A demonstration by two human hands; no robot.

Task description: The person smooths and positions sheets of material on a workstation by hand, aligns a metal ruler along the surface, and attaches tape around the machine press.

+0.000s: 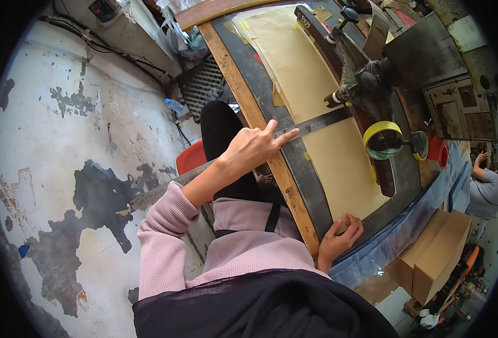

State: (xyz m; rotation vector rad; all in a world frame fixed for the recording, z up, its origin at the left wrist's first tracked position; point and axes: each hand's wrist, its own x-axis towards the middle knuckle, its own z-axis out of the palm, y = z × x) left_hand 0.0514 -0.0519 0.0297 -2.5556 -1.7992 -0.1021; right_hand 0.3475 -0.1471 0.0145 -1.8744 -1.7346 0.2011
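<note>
My left hand [255, 144] has two fingers stretched out and spread, resting at the near left end of a dark flat metal strip [330, 119]. That strip lies across long tan paper sheets [339, 163] on the grey-topped table. At the sheets' lower edge, the curled fingers of my right hand [342, 236] touch the paper, thumb and fingertips close together at its border. Over the right side of the paper stands a dark metal clamp-like fixture [367, 81] with a long bar. A roll of yellow tape [383, 139] hangs on or leans against it.
The table has a wooden edge strip [235, 73] along its left. Clear plastic sheeting [367, 256] and a cardboard box [429, 253] are at lower right. Another person [485, 191] is at far right. A red seat [191, 158] shows beside my leg.
</note>
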